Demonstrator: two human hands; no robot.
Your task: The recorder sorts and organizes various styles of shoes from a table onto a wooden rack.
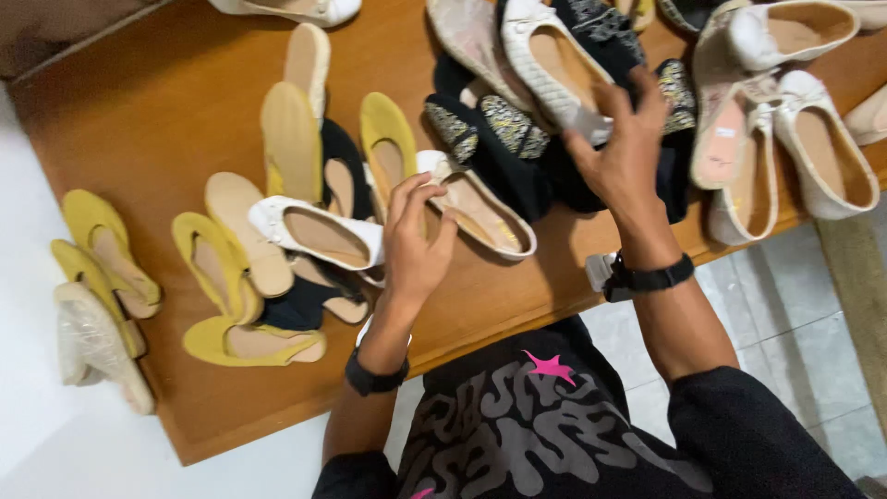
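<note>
I am seeing my left hand [414, 242] hovering over the wooden surface [148, 120], its fingers [403, 199] curling loosely around the heel end of a beige flat shoe [480, 214] lying near the front edge, just beside a white flat shoe [319, 231]. My right hand [621, 152] is reaching into the heap of black patterned shoes [504, 139], fingers spread, thumb pressing a cream quilted shoe [552, 65] resting on top. Yellow shoes [222, 268] are lying scattered to the left
</note>
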